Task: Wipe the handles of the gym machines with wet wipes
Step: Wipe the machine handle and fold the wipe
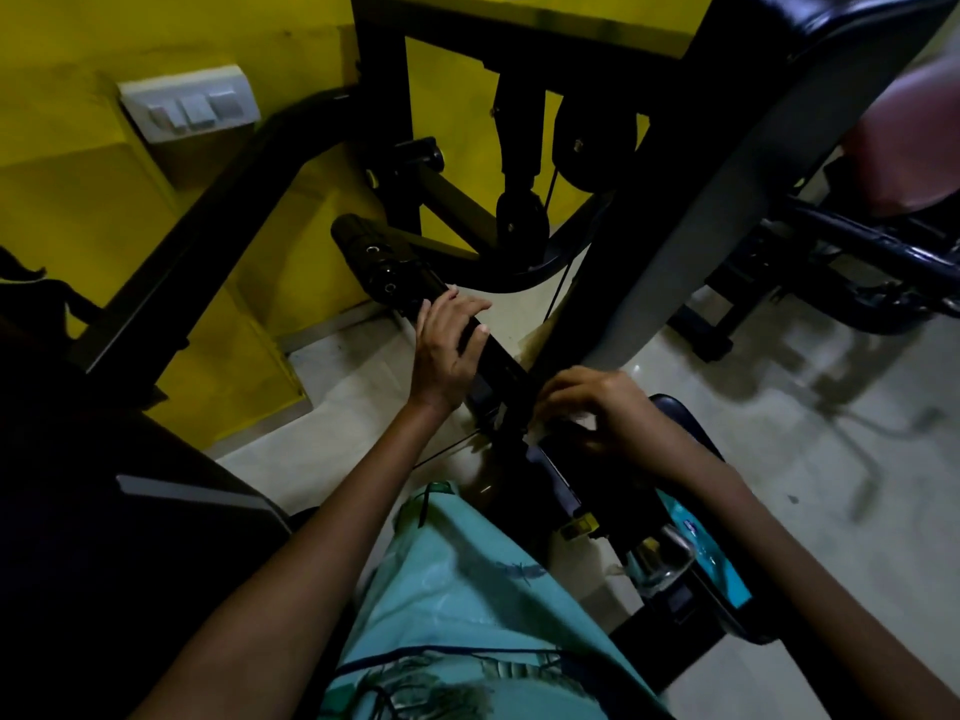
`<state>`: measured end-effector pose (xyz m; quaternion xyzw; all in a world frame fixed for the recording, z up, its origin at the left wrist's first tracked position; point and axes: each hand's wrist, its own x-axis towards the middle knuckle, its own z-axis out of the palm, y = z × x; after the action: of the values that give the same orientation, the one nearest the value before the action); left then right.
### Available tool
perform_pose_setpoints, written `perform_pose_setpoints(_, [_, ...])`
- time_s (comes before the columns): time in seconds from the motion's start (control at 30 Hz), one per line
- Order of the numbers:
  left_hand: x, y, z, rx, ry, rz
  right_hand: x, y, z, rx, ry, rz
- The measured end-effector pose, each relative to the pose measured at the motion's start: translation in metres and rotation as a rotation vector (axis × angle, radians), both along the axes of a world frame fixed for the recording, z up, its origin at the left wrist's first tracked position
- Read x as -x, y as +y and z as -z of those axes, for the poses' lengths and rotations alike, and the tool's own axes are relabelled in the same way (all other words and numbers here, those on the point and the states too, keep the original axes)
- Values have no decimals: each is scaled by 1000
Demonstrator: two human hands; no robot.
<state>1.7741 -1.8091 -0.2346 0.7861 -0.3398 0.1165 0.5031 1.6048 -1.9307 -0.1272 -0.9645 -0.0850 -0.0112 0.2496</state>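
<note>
A black bar handle [395,272] of the gym machine runs diagonally from upper left down to the centre. My left hand [447,345] grips this bar near its lower part, fingers curled over it. My right hand [592,407] sits lower right on the same bar, fingers curled round it and a white wet wipe [545,432], of which only a small edge shows under the fingers. The scene is dim and the lower bar is hard to make out.
A black machine frame [384,122] stands against the yellow wall [104,200] with a switch plate [189,103]. A padded seat [779,174] slants at upper right. A blue wipes packet [711,553] lies at lower right. Pale tiled floor [831,459] spreads right.
</note>
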Motion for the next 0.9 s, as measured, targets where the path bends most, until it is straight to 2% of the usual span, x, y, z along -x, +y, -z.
perform_pose_setpoints(0.13, [22, 7, 8, -14, -105, 79, -3, -5, -1, 23, -96, 62])
perform_pose_setpoints(0.23, [30, 1, 12, -30, -72, 33, -3, 11, 5, 25, -91, 93])
perform_pose_setpoints(0.33, [30, -3, 14, -8, -88, -3, 14, 5, 2, -45, -88, 29])
perform_pose_setpoints(0.4, [30, -4, 17, 14, -99, -22, 17, -5, 1, -72, -89, 79])
perform_pose_setpoints(0.5, [29, -7, 20, 41, -98, -34, 9, 1, 6, -7, -151, 175])
perform_pose_setpoints(0.6, [30, -8, 21, 42, -101, -38, 12, 19, 6, 19, -148, 128])
perform_pose_setpoints(0.7, [30, -7, 21, 45, -90, -29, 29, 7, 1, -45, -95, 39])
perform_pose_setpoints(0.9, [31, -8, 21, 51, -75, -35, 18, 0, 7, 17, -162, 150])
